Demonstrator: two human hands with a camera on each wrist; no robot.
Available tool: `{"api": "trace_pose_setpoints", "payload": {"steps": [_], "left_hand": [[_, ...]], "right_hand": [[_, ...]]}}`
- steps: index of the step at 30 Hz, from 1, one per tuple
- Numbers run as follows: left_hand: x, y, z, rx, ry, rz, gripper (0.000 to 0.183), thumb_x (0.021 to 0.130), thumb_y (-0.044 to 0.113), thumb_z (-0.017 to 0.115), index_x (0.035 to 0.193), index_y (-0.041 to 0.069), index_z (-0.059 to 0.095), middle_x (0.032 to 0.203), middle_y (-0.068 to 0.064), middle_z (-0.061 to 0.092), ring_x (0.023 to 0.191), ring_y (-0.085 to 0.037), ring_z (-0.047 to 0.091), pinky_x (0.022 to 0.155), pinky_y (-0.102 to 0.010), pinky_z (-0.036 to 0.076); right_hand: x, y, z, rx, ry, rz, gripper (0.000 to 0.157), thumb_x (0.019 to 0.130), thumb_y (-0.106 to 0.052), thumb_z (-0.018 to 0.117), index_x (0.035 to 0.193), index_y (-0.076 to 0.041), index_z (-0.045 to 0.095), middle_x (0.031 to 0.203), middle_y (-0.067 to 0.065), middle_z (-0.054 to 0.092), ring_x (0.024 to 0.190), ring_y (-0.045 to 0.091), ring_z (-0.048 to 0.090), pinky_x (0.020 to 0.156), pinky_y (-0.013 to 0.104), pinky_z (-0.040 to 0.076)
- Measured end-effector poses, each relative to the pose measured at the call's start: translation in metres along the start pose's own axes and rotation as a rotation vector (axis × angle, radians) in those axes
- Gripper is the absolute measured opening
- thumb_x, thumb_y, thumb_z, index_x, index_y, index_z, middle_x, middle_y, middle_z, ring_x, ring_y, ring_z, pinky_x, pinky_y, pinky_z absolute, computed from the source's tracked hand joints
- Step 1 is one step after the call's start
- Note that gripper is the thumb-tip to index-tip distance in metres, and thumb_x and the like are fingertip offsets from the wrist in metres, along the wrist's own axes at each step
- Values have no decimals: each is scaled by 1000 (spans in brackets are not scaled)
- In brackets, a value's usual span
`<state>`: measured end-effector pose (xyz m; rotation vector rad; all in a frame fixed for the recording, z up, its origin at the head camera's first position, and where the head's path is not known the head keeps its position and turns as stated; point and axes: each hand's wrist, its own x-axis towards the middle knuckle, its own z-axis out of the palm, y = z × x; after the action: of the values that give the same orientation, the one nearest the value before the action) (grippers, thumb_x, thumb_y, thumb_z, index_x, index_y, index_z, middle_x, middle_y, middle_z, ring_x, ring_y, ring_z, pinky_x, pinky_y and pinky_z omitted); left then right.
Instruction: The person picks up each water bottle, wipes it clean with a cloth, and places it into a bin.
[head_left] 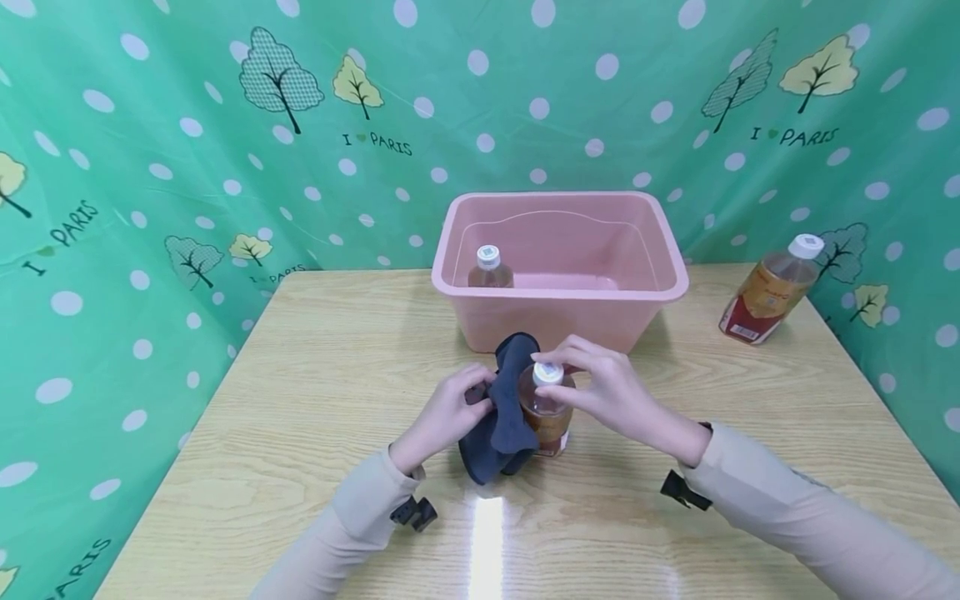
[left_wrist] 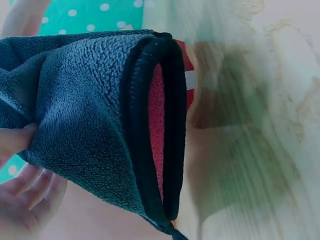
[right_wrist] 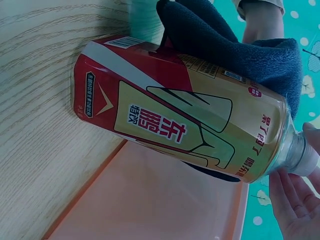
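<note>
A dark blue-grey cloth (head_left: 513, 408) with black edging is pinched in my left hand (head_left: 454, 408). In the left wrist view the folded cloth (left_wrist: 95, 105) shows a pink inner side. My right hand (head_left: 600, 387) grips a drink bottle (head_left: 551, 421) by its neck, just under the white cap. The cloth lies against the bottle's left side. Seen from the right wrist, the bottle (right_wrist: 175, 110) has a red and gold label, and its base is close over the wooden table.
Behind the hands stands a pink plastic bin (head_left: 555, 312) with another white-capped bottle (head_left: 489, 271) inside it at the left. A third bottle (head_left: 772, 287) stands at the table's back right. A green dotted curtain (head_left: 525, 83) hangs behind the wooden table (head_left: 300, 392).
</note>
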<state>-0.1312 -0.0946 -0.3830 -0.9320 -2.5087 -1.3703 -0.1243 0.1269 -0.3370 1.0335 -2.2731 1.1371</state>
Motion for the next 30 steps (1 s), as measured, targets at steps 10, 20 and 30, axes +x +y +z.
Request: {"api": "trace_pose_setpoints", "payload": {"steps": [10,20,30], "left_hand": [[-5,-14,10,41,-46,-27,22,69,-11,59,87,0,60,86,-9,59,77,-18,53,67,-28,45],[-8,-31,20,85,-105,-50,23,68,-10,60,89,-1,60,89,-9,60,81,-19,55,73,-29,45],[-10,-39,23,95,-171,-85,20,69,-7,61,87,2,59,84,-6,60,75,-16,54,68,-27,45]], "right_hand": [[1,-1,0,18,-6,7,36,63,-6,76,97,-5,66,81,-6,55,73,6,55,65,23,49],[1,-1,1,9,10,-20,36,63,-6,76,97,-5,66,81,-6,56,73,7,54,64,24,48],[1,-2,1,19,5,-6,37,63,-6,76,99,-7,66,82,-6,56,74,7,54,65,26,49]]}}
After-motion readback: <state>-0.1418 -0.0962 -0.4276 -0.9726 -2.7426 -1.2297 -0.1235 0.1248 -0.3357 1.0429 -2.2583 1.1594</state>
